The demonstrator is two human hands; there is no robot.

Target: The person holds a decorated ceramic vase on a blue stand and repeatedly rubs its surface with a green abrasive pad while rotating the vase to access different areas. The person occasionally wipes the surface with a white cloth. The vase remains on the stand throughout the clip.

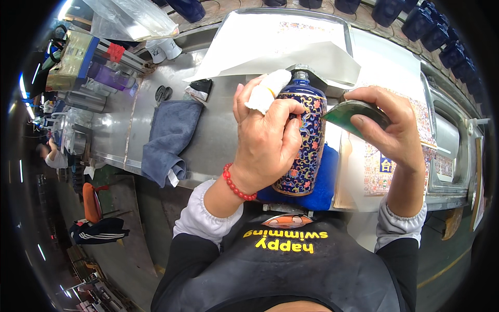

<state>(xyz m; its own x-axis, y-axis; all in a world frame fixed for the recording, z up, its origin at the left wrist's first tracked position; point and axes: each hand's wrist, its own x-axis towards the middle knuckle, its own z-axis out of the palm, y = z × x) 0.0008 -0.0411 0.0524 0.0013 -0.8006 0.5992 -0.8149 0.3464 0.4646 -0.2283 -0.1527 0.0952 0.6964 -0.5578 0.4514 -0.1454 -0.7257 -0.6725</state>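
Note:
A dark blue bottle [301, 151] with a colourful scrolling flower pattern lies in front of me, its neck pointing away. My left hand [267, 140], with a red bead bracelet, rests against the bottle's left side, thumb and index finger bent onto the pattern. Something white and cloth-like [269, 92] is at its fingers; whether it is wrapped round one or held cannot be made out. A flat green scraper [354, 115] is gripped between thumb and fingers of my right hand [392, 125]. Its edge is close to the bottle's right side; contact is unclear.
Beneath the bottle's base is a blue cloth [327, 177]. Patterned printed sheets [374, 174] lie at right, beside a metal basin [447, 130]. White sheets cover a tray [249, 41] behind. Left are a grey-blue towel [174, 135] and scissors [163, 93]. Several blue bottles [434, 28] stand far right.

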